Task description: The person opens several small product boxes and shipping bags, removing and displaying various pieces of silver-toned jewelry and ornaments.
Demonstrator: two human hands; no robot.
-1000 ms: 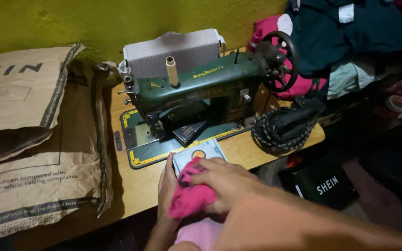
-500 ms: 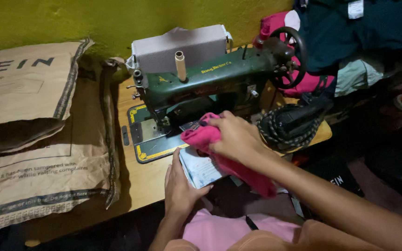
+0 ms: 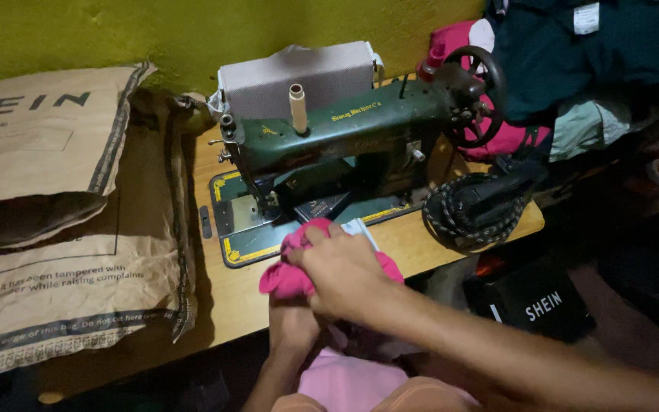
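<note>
Yellow-green wall at 12 o'clock; wooden table (image 3: 226, 301) beneath it, dim light. On the table: a dark green sewing machine (image 3: 345, 133) with a handwheel (image 3: 473, 95) at its 3 o'clock end and an empty thread spool pin (image 3: 297, 107) on top. Grey box (image 3: 299, 76) behind the machine. Two brown paper sacks (image 3: 62, 229) stacked at 9 o'clock. Black iron with its cord coiled round it (image 3: 478, 210) at 3 o'clock of the machine. Clothes heaped at 1–2 o'clock; black bag (image 3: 532, 305) low at 4 o'clock.

Right hand (image 3: 341, 275) at the table's near edge, 6 o'clock of the machine. Fingers curled and closed over a bunched pink cloth (image 3: 291, 278), which it presses down. The cloth covers most of a flat pale item (image 3: 361, 227); only one corner of that shows at the cloth's 1 o'clock. Cannot tell what the item is.

Left hand (image 3: 291, 324) sits under the right hand and cloth, mostly hidden. Finger state: cannot tell.

Progress, as judged: the cloth is in contact with the flat item, so the wiping looks to be in hand, not finished. The machine bed and needle plate (image 3: 245, 217) hold no fabric; no thread on the pin, so no sewing is set up.
</note>
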